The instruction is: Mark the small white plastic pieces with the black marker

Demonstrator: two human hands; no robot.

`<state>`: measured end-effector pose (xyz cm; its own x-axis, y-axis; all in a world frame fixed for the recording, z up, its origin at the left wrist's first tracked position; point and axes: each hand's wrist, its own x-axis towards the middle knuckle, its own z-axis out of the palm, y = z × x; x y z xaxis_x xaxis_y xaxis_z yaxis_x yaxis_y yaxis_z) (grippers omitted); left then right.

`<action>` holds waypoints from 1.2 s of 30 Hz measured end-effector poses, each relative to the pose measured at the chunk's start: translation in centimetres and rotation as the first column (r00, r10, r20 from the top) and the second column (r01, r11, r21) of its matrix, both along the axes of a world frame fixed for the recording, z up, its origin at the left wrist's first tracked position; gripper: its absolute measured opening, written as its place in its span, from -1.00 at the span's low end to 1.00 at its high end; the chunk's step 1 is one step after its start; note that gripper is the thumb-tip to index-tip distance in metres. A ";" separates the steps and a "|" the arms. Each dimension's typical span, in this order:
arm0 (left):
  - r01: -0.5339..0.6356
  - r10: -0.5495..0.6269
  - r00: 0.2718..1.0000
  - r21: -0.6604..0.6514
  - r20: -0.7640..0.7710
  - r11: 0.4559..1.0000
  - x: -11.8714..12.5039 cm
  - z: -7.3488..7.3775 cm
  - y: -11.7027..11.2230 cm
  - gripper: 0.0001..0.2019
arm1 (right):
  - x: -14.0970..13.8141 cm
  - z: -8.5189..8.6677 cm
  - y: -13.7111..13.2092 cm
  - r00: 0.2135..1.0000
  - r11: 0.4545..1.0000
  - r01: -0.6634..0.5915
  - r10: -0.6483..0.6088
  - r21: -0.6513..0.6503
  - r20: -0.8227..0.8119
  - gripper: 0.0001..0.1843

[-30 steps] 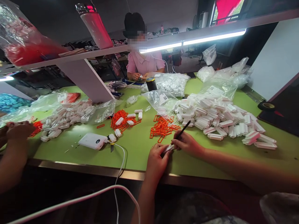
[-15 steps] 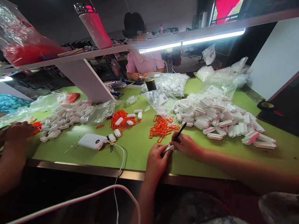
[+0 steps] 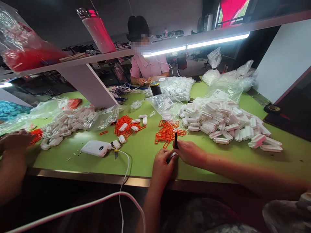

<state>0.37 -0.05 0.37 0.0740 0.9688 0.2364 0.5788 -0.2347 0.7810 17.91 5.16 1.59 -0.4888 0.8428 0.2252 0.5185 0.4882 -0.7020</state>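
Note:
My left hand point(image 3: 162, 163) is closed around a white plastic connector housing point(image 3: 173, 154), of which only a small part shows between the fingers. A slim black pen-like tool point(image 3: 176, 141) stands nearly upright in my right hand point(image 3: 190, 153), its lower end hidden by the fingers at the housing. Just beyond my hands lies a heap of orange rectangular clips point(image 3: 166, 132). To the right spreads a large pile of white connector housings point(image 3: 218, 119).
A white power bank point(image 3: 95, 148) with a white cable point(image 3: 126, 158) lies left of my hands. Another orange heap point(image 3: 122, 124) is behind it. A co-worker's hand point(image 3: 17, 140) works at far left; a person in pink point(image 3: 149, 66) sits opposite. A black can point(image 3: 155, 88) stands among plastic bags.
The black tool has swung from leaning right to nearly upright, and my right hand has turned and shifted slightly left. My left hand keeps its hold on the housing.

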 end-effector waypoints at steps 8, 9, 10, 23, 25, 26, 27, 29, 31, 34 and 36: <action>0.012 -0.012 1.000 0.002 0.010 1.000 0.0 0.1 0.0 -0.81 | 1.2 -1.2 0.5 0.863 0.959 0.008 -0.150 -0.284 -0.482 -0.65; 0.010 -0.010 1.000 -0.001 0.007 1.000 0.0 0.1 0.0 -0.81 | 1.2 -1.2 0.6 0.863 0.957 0.001 -0.147 -0.289 -0.484 -0.61; 0.009 -0.009 1.000 -0.003 0.004 1.000 0.0 0.1 -0.1 -0.81 | 1.3 -1.2 0.6 0.866 0.956 -0.005 -0.142 -0.292 -0.479 -0.60; 0.002 -0.002 1.000 -0.009 0.013 1.000 0.0 0.1 -0.1 -0.81 | 1.3 -0.8 0.3 0.873 0.949 -0.026 -0.131 -0.314 -0.470 -0.59; -0.001 0.001 1.000 -0.006 0.013 1.000 0.0 0.1 -0.1 -0.81 | 1.2 -1.0 0.4 0.876 0.950 -0.025 -0.128 -0.310 -0.465 -0.61; -0.002 0.002 1.000 -0.005 0.014 1.000 0.0 0.1 -0.1 -0.81 | 1.2 -1.1 0.4 0.879 0.953 -0.019 -0.128 -0.303 -0.460 -0.62; -0.003 0.003 1.000 -0.005 0.017 1.000 0.0 0.1 -0.1 -0.81 | 1.2 -1.2 0.4 0.884 0.957 -0.010 -0.126 -0.289 -0.451 -0.65; -0.002 0.002 1.000 -0.010 0.023 1.000 0.0 0.1 -0.1 -0.81 | 1.3 -1.4 0.4 0.900 0.971 0.016 -0.118 -0.239 -0.419 -0.71; 0.003 -0.003 1.000 -0.020 0.029 1.000 0.0 0.2 -0.1 -0.81 | 1.4 -1.3 0.4 0.925 0.983 0.038 -0.103 -0.181 -0.366 -0.80; 0.010 -0.009 0.999 -0.036 0.036 0.999 0.0 0.2 -0.1 -0.80 | 1.4 -0.9 0.1 0.967 0.993 0.057 -0.081 -0.105 -0.240 -0.89; 0.009 -0.008 0.999 -0.041 0.041 0.999 0.0 0.2 -0.2 -0.80 | 1.3 -0.5 -0.2 0.989 0.997 0.062 -0.069 -0.056 -0.129 -0.93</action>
<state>0.33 -0.20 0.59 0.0733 0.9771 0.1997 0.5448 -0.2070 0.8126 19.22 4.98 1.11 -0.4016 0.8842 0.2386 0.4501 0.4175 -0.7894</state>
